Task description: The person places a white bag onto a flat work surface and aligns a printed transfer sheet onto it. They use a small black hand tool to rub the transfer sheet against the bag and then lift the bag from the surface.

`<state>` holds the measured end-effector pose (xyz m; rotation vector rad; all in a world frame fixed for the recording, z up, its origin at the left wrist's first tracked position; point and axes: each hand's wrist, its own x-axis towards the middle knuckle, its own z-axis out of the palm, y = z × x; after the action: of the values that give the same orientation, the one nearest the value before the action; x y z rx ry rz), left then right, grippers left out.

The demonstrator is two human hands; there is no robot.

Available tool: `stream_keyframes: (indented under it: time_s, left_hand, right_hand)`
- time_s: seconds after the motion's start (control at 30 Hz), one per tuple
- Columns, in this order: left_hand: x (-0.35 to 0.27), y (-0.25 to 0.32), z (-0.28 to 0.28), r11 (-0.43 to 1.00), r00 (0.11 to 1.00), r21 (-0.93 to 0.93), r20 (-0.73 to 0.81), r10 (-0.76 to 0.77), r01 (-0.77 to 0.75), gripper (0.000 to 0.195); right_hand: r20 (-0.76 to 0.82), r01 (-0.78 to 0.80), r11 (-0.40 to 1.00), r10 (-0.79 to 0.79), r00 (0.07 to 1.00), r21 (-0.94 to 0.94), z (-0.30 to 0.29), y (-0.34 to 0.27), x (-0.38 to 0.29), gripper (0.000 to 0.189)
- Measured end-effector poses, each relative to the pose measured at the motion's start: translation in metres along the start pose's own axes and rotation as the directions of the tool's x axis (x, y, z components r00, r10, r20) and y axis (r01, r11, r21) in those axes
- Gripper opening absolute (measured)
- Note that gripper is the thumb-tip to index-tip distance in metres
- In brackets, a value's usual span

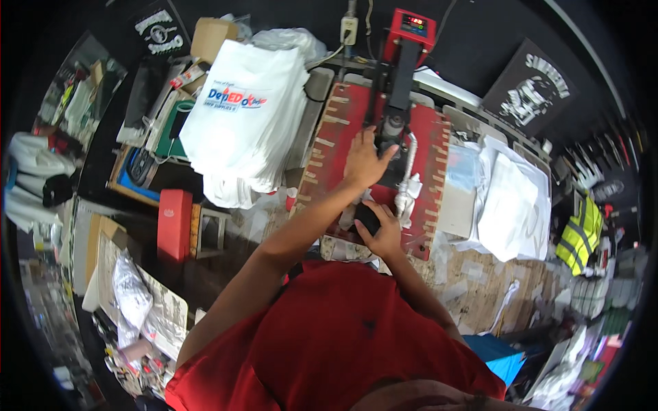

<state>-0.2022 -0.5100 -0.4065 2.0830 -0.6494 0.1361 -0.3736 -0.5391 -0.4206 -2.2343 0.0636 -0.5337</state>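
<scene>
A red heat press point(432, 154) with a lit digital display stands before me. My left hand point(366, 160) lies with spread fingers on or just over its red top plate, left of the black central column. Nearer my body, my right hand point(381, 229) rests on a black knob or handle end point(367, 218) at the press's front; its exact grip is partly hidden. A lever wrapped in whitish material point(408, 174) runs just right of both hands. To the left lies a thick stack of white fabric bags point(241, 113), the top one printed in blue and red.
Folded white fabric point(509, 205) lies on the right beside a clear plastic packet point(461, 167). A red box point(174, 224) stands at the left near a small frame point(211, 231). A power outlet point(349, 31) with a plugged cord is behind. A blue box point(496, 357) sits low right.
</scene>
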Motion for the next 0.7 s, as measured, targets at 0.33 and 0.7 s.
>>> stream_keyframes:
  time_s: [0.33,0.7]
  left_hand:
    - [0.016,-0.005,-0.006,0.985,0.980,-0.041,0.118,-0.163,0.169,0.088]
    - [0.020,-0.008,-0.004,0.968,0.965,-0.079,0.133,-0.225,0.237,0.092]
  right_hand:
    - [-0.046,-0.013,0.997,0.010,0.999,-0.074,0.011,0.001,0.005,0.056]
    - [-0.060,-0.041,0.994,0.035,0.998,-0.099,0.012,0.004,0.004,0.061]
